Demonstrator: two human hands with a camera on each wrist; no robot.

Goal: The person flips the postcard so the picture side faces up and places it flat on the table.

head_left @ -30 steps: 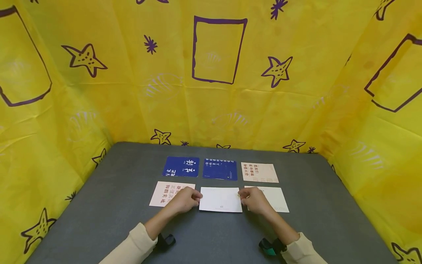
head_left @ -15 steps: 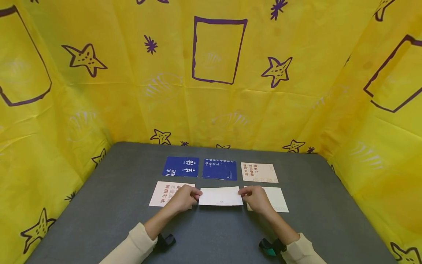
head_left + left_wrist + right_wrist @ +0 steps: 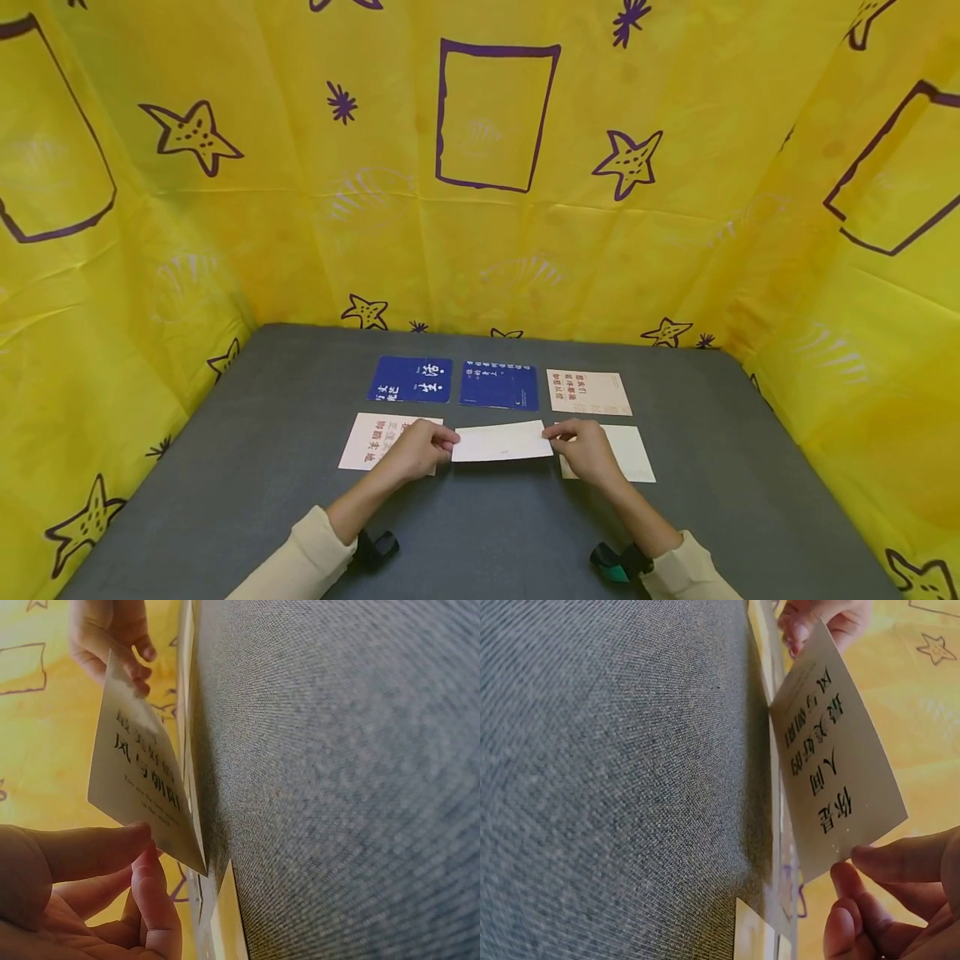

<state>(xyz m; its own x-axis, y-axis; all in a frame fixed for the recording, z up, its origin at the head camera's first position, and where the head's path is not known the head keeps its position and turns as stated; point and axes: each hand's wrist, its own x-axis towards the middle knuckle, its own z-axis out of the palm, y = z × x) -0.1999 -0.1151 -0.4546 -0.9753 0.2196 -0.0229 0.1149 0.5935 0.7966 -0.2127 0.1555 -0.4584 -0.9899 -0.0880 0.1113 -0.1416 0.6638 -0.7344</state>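
Note:
A white card (image 3: 502,442) is raised off the dark grey table (image 3: 495,533), tilted, between two hands. My left hand (image 3: 418,450) pinches its left edge between thumb and fingertips. At the opposite edge my right hand (image 3: 587,450) pinches it the same way. From above, the card's side looks nearly blank, with a small mark. Its underside, seen in the left wrist view and in the right wrist view, bears dark printed characters (image 3: 817,742). Under or beside my left hand lies a pale pink card (image 3: 367,442). Partly behind my right hand is a cream card (image 3: 630,452).
Behind the held card, two blue cards, one at left (image 3: 411,379) and one in the middle (image 3: 498,385), and a beige card (image 3: 590,392) with reddish characters lie in a row. A yellow patterned cloth (image 3: 480,242) encloses the table's back and sides.
The white card's near edge has come up off the table, and the card is now tilted, so it looks narrower from above. Both hands keep their pinch and have barely shifted.

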